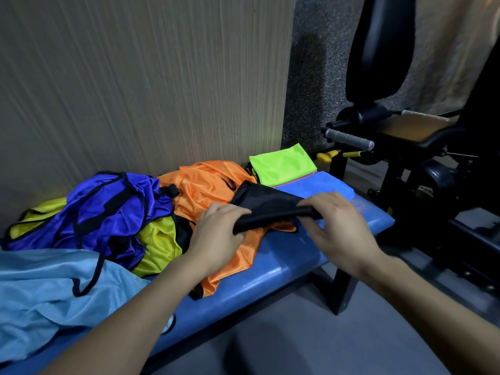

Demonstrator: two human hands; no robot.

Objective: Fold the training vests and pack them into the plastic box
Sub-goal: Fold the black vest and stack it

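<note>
black vest (267, 205) gripped by both hands, left hand (219, 236) and right hand (338, 228) at its ends, above orange vest (205, 185) on blue bench (284, 263)

Both hands — left hand (216, 234), right hand (338, 226) — grip a black vest (267, 205) over the blue worktop (284, 266), beside an orange vest (205, 185) and folded green vest (282, 163).

A blue padded surface (284, 269) runs from 7 o'clock toward 2 o'clock. On it, at 9 o'clock, lies a heap of loose vests: light blue vest (40, 288), purple vest (108, 209), yellow vest (159, 244) and orange vest (208, 185). At 1 o'clock sits a folded stack, green vest (282, 163) on top, blue folded vest (319, 185) just beside.
</note>
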